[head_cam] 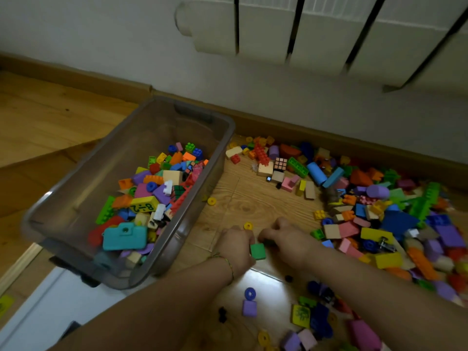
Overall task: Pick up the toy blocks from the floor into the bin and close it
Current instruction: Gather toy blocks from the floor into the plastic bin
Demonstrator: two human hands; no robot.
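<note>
Gathering toy blocks lie heaped on the wooden floor, just right of the open bin.
Our left grip clamps a green block low over the floor; our right grip curls beside it, and we cannot tell whether it holds anything.

White radiator hung on pale wall at top right, 4 dark gaps between its sections. Brown wooden skirting board ran along wall base, seam visible left of centre.
</note>
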